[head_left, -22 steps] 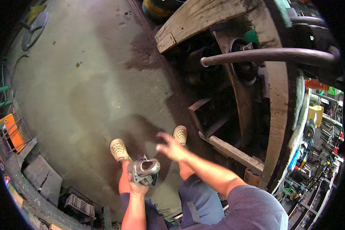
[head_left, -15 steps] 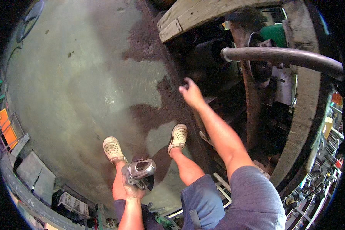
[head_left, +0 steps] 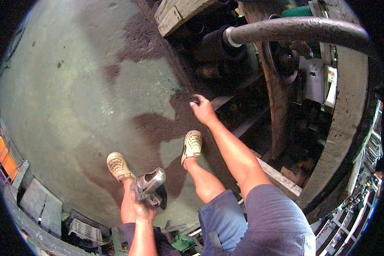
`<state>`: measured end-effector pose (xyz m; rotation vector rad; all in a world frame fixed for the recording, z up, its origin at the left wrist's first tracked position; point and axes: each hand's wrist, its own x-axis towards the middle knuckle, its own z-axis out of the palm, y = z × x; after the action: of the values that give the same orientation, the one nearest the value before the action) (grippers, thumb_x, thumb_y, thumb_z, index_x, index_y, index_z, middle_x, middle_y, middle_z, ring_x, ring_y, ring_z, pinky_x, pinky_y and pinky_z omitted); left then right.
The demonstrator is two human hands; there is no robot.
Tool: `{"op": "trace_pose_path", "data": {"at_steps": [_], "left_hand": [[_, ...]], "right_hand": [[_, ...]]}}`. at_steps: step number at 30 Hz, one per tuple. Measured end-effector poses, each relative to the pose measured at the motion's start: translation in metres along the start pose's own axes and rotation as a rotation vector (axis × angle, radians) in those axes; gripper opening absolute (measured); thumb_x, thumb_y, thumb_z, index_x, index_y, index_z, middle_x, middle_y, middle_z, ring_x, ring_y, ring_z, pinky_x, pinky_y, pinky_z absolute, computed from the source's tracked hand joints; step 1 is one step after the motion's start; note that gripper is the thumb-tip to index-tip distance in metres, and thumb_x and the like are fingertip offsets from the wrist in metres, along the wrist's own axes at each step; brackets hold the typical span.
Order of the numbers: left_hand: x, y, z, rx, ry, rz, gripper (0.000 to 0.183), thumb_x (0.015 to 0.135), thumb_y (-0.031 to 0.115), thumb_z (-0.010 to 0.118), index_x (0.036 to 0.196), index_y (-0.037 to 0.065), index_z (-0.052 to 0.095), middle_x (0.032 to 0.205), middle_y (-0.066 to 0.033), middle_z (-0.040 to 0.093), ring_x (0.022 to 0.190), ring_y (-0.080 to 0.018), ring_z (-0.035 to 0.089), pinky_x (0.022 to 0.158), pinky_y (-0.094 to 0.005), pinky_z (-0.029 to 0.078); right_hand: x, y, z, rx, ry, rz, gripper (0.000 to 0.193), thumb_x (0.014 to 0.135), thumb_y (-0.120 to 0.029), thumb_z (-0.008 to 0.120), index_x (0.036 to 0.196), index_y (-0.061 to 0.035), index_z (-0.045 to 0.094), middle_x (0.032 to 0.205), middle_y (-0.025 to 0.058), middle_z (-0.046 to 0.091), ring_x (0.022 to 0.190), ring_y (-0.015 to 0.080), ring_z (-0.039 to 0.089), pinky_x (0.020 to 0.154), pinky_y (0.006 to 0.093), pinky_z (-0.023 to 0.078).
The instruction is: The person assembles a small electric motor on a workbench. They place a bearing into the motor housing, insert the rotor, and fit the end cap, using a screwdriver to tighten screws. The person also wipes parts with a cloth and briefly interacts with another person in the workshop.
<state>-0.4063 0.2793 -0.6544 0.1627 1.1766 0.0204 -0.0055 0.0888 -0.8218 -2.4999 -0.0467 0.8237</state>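
Head view, clock centred on the view. Left hand (head_left: pixel 143 210) at 7 o'clock: closed around a silver-grey hollow metal casting (head_left: pixel 148 183), gripped from below, rounded end toward 2 o'clock, oblong opening facing up. Casting is clear of the floor, just beside the left shin. Right hand (head_left: pixel 204 112) just off centre at 1 o'clock: fingers curled toward thumb, small dark gap between; can't tell if anything's in it. Nothing else visibly touching it.

Around: beige perforated rubber clogs (head_left: pixel 193 144) on the feet, one near centre at 6, other at 8. Thick grey round metal pipe (head_left: pixel 298 30) between 1 and 2, pale ring at its near end. Weathered grey-brown wooden beam (head_left: pixel 347 115) at 3. Orange flat panel (head_left: pixel 6 157) near 9. Grey-green concrete floor (head_left: pixel 68 111) spans 8 to 11.
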Motion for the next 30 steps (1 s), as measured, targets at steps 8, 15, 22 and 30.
{"op": "trace_pose_path", "data": {"at_steps": [8,15,22,30], "left_hand": [[-0.004,-0.001,-0.013,0.100,0.072,0.000,0.090,0.092,0.076,0.073,0.154,0.013,0.057,0.149,-0.0066,0.066,0.138,-0.0295,0.060,0.119,-0.0481,0.047],[-0.009,0.004,-0.010,0.178,0.040,0.009,0.092,0.091,0.078,0.073,0.154,0.013,0.056,0.149,-0.0062,0.065,0.138,-0.0290,0.060,0.119,-0.0488,0.046],[-0.012,0.002,-0.018,0.188,0.039,0.007,0.089,0.093,0.077,0.072,0.155,0.014,0.056,0.149,-0.0047,0.066,0.138,-0.0277,0.060,0.116,-0.0470,0.048],[-0.002,-0.007,-0.022,0.184,-0.015,0.057,0.088,0.094,0.072,0.074,0.157,0.013,0.055,0.152,-0.0065,0.064,0.138,-0.0289,0.061,0.117,-0.0470,0.049]], "right_hand": [[0.049,0.010,-0.051,0.106,0.465,0.047,0.085,0.092,-0.014,0.083,0.166,-0.0022,0.043,0.111,0.0184,0.079,0.105,0.0361,0.076,0.098,0.0453,0.058],[0.111,0.001,-0.060,0.080,0.445,0.107,0.053,0.089,-0.023,0.088,0.132,0.0032,0.071,0.120,0.0278,0.079,0.116,0.0463,0.075,0.099,0.0500,0.058],[0.040,0.000,-0.013,-0.165,0.598,-0.200,0.032,0.088,-0.023,0.089,0.100,0.0002,0.070,0.095,0.0300,0.072,0.097,0.0532,0.068,0.082,0.0581,0.054],[-0.083,-0.024,0.024,0.092,0.208,-0.172,0.037,0.088,-0.023,0.091,0.111,0.0000,0.074,0.103,0.0264,0.076,0.099,0.0462,0.074,0.086,0.0515,0.058]]}}
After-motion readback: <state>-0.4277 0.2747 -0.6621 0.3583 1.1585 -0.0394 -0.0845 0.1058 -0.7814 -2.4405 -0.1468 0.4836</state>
